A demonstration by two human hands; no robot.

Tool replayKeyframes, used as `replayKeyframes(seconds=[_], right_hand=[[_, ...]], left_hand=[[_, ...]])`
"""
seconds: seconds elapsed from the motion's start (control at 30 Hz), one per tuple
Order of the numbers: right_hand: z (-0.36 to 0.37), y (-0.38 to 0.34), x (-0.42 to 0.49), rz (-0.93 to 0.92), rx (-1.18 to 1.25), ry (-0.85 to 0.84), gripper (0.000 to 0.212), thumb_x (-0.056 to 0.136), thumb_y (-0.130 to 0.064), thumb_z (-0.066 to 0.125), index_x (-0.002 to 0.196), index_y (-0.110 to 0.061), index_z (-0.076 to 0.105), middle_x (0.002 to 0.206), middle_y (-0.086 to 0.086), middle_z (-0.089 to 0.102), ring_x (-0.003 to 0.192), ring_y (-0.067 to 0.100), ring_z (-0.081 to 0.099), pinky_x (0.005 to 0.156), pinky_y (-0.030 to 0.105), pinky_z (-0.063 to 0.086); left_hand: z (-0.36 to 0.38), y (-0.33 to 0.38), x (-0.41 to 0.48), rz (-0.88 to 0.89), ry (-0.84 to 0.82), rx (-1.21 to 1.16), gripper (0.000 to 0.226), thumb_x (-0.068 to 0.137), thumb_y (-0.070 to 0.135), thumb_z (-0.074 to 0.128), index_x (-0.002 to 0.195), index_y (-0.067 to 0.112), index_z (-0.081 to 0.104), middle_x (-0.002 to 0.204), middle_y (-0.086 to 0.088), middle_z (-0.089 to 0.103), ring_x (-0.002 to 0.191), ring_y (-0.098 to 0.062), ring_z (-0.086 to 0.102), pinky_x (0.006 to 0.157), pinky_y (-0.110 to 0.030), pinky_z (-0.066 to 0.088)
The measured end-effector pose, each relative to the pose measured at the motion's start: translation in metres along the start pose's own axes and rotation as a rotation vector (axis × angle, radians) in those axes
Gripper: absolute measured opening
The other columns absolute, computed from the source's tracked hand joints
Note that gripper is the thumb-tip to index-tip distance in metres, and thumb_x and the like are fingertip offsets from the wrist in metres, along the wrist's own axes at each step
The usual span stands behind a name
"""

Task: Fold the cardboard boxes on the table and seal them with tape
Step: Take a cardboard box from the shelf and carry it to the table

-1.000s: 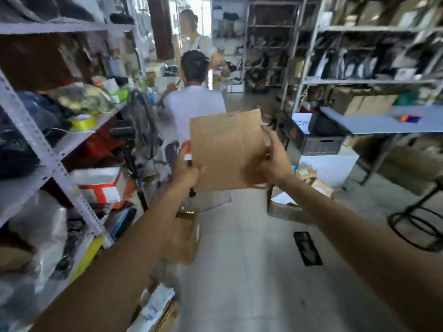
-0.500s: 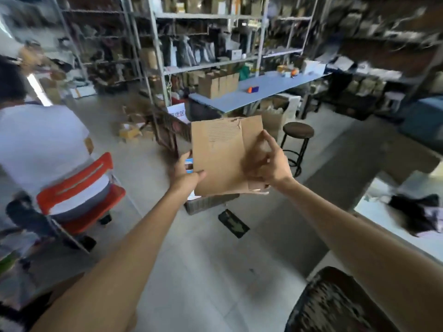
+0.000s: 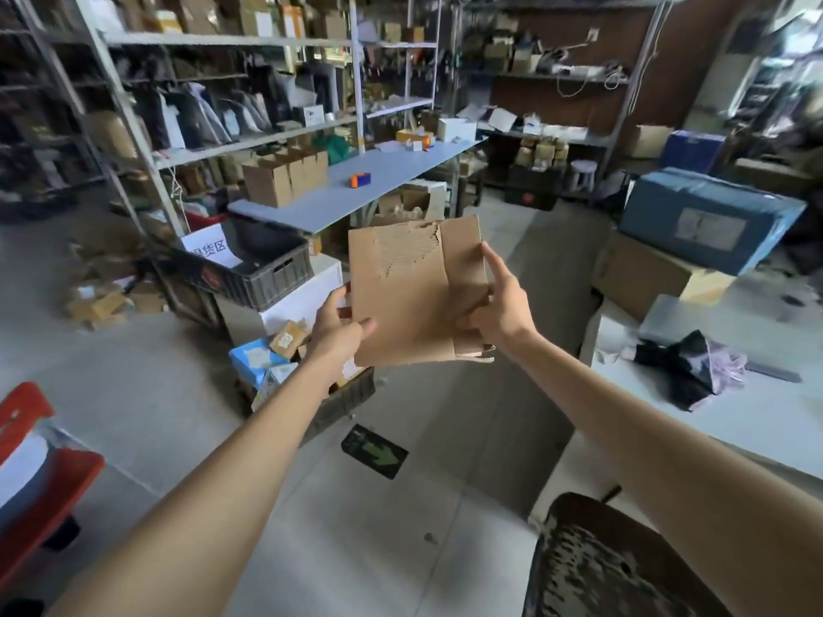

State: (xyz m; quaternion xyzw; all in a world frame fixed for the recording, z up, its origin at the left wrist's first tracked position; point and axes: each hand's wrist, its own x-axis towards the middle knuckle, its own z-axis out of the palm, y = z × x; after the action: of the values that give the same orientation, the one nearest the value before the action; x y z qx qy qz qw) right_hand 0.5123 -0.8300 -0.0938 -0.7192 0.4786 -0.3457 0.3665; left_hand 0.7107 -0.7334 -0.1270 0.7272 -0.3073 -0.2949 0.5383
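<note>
I hold a flat, unfolded brown cardboard box [image 3: 409, 300] upright in front of me, chest high above the floor. Its top face has a torn patch that shows the corrugation. My left hand [image 3: 338, 327] grips its lower left edge, thumb on the near face. My right hand [image 3: 499, 305] grips the right edge, index finger stretched up along the side. On the long blue-grey table [image 3: 392, 180] beyond stand several folded cardboard boxes [image 3: 285, 175] and an orange and blue tape dispenser [image 3: 360, 180].
Metal shelving [image 3: 222, 82] full of goods lines the back. Black crates [image 3: 258, 278] and small parcels sit on the floor ahead. A white table [image 3: 721, 420] with dark cloth is at right, a round stool [image 3: 614, 558] below it, a red chair [image 3: 40, 474] at left.
My view has swung right, from the aisle with a seated person to the blue-grey table and shelves. The flat box stays held in both hands.
</note>
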Motion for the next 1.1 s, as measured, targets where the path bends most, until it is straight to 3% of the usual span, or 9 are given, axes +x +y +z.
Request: replayKeyframes(seconds=[0.17,0.27,0.57,0.67,0.8,0.97,1.1], right_hand=[[-0.008,0.013,0.060,0.017,0.056,0.006,0.111,0.061,0.007,0.071,0.146,-0.042,0.020,0.106,0.007,0.061,0.091,0.031,0.063,0.073,0.043,0.058],[-0.011,0.018,0.102,0.011,0.092,0.017,0.111,0.061,0.010,0.069,0.146,-0.042,0.021,0.115,0.010,0.063,0.089,0.030,0.063,0.073,0.043,0.058],[-0.008,0.050,0.208,0.013,0.146,0.028,0.113,0.058,0.008,0.074,0.147,-0.038,0.021,0.123,0.010,0.059,0.101,0.032,0.061,0.082,0.045,0.055],[-0.003,0.056,0.252,0.007,0.170,0.022,0.113,0.059,0.007,0.075,0.147,-0.037,0.021,0.124,0.008,0.059,0.105,0.029,0.059,0.088,0.043,0.053],[0.005,0.057,0.320,-0.015,0.156,0.027,0.112,0.059,0.007,0.074,0.147,-0.037,0.021,0.120,0.007,0.062,0.099,0.026,0.061,0.084,0.037,0.054],[0.013,0.058,0.401,-0.016,0.147,0.024,0.114,0.057,0.008,0.074,0.146,-0.041,0.022,0.108,0.007,0.066,0.084,0.021,0.062,0.076,0.032,0.054],[0.018,0.066,0.460,0.001,0.144,0.024,0.112,0.060,0.009,0.073,0.146,-0.041,0.022,0.111,0.004,0.064,0.091,0.023,0.062,0.082,0.037,0.054]], left_hand=[[0.032,0.026,0.061,-0.009,-0.031,0.042,0.069,0.082,0.013,0.070,0.139,0.035,0.038,0.132,-0.001,0.054,0.119,-0.027,0.052,0.099,-0.051,0.045],[0.049,0.042,0.100,-0.016,-0.029,0.030,0.071,0.082,0.012,0.070,0.140,0.035,0.036,0.135,-0.002,0.052,0.122,-0.028,0.050,0.100,-0.052,0.044],[0.096,0.066,0.204,0.008,-0.072,0.028,0.069,0.081,0.002,0.070,0.139,0.026,0.040,0.122,-0.003,0.058,0.110,-0.022,0.054,0.098,-0.041,0.045],[0.111,0.071,0.254,0.015,-0.083,-0.019,0.074,0.078,0.000,0.072,0.140,0.025,0.040,0.134,-0.007,0.050,0.118,-0.024,0.051,0.100,-0.041,0.045],[0.129,0.079,0.320,0.033,-0.083,-0.044,0.076,0.078,0.000,0.073,0.141,0.025,0.039,0.144,-0.012,0.038,0.122,-0.026,0.050,0.103,-0.040,0.042],[0.149,0.094,0.401,0.022,-0.090,-0.081,0.078,0.076,0.000,0.074,0.141,0.026,0.039,0.140,-0.009,0.044,0.122,-0.026,0.050,0.103,-0.044,0.043],[0.168,0.103,0.458,0.020,-0.068,-0.037,0.077,0.075,0.002,0.076,0.138,0.027,0.041,0.139,-0.008,0.049,0.122,-0.025,0.050,0.103,-0.044,0.043]])
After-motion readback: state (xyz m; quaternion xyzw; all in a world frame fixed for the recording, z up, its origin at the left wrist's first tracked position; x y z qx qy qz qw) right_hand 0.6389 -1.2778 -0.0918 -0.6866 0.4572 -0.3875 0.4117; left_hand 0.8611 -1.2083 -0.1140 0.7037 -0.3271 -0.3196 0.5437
